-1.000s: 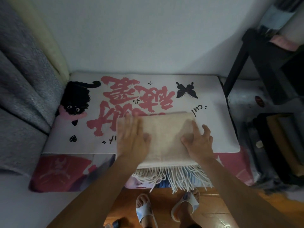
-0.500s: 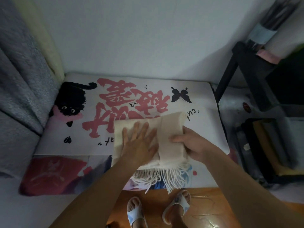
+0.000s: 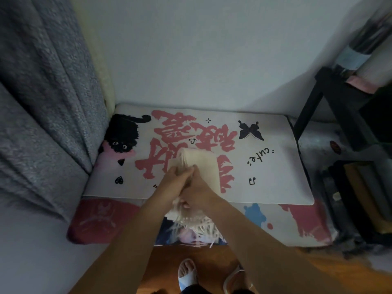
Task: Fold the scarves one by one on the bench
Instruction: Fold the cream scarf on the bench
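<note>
- Nearest the camera: two feet in white slippers [image 3: 187, 274] on the wooden floor [image 3: 212, 262], right up against the front of the bench [image 3: 275, 166].
- Just past that, the scarf's fringe [image 3: 195, 223] hangs over the bench's front edge, loose strands dangling.
- Both hands meet at the near end of the cream scarf [image 3: 199, 164]. The right hand [image 3: 198, 195] has its fingers curled round the fringed end, bunching it up. The left hand [image 3: 177, 180] sits right beside it, touching, fingers pinching the cloth at the fold.
- The scarf itself lies as a narrow folded strip in the middle of the bench, running away from the person over the pink lettering on the printed mat [image 3: 265, 181].
- My read: the lengthwise fold looks done, and the step in hand is bringing the fringed end up and over. Next move probably calls for lifting that end clear of the edge and laying it squarely on the strip, tassels tucked.
- Further back: black cat print [image 3: 123, 134] on the left, butterfly print [image 3: 250, 131] on the right, grey curtain [image 3: 42, 102] far left, dark shelf [image 3: 350, 115] far right.
</note>
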{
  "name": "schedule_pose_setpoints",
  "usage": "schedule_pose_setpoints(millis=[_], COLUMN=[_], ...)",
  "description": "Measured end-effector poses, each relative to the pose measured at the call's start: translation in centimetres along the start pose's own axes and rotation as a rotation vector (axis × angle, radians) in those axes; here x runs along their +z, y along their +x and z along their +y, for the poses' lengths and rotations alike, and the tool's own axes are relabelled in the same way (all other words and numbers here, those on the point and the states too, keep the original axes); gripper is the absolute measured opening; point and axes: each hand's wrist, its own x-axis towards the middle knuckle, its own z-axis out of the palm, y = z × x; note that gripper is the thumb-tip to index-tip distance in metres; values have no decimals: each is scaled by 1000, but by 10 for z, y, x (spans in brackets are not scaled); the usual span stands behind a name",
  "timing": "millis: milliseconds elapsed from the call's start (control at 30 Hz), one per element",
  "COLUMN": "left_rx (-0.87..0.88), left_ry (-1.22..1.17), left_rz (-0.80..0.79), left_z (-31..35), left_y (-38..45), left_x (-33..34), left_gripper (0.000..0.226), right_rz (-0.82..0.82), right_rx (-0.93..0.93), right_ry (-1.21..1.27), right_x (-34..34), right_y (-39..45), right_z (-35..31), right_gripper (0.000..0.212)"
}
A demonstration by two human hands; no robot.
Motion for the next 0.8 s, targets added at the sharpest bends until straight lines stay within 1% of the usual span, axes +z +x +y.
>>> schedule_pose_setpoints(millis=[67,100,133,167,200,233,267,333,433,500,533,567,633,733,800], left_rx=[16,17,15,18,20,21,12,-14,31,100,142,175,229,253,234], left_ry=[128,175,232,281,327,349,365,361,412,495,527,549,572,581,738], left_rz=[102,117,131,157,195,235,269,302,333,350,348,345,363,396,484], left_z=[-4,-2,-1,0,0,0,-3,-7,-9,-9,-10,-13,-20,-27,-27], left_y=[12,14,16,17,19,20,23,23,25,25,26,25,26,28,25], left_x=[2,2,0,-2,-2,-3,-4,-5,-9,-12,-13,-14,-16,-16,-19], left_gripper=[45,39,37,37,36,37,37,36,30,26,26,28,33,41,57], right_rz=[-46,-51,-11,116,251,323,329,250,167,214,253,287,315,229,193], right_rx=[-90,-165,-264,-376,-452,-519,-554,-593,-688,-675,-642,-614,-606,-555,-468], right_ry=[-60,-126,-197,-289,-443,-604,-712,-745,-622,-461,-407,-405,-591,-792,-886], right_x=[-3,-9,-16,-23,-30,-35,-37,-35,-23,-22,-23,-25,-28,-30,-22], right_y=[2,-1,-7,-11,-14,-18,-21,-28,-31,-25,-19,-13,3,39,63], right_z=[8,12,17,27,37,48,61,79,80,72,67,61,49,38,40], right_gripper=[57,43,34,30,35,43,47,42,43,47,48,50,51,51,52])
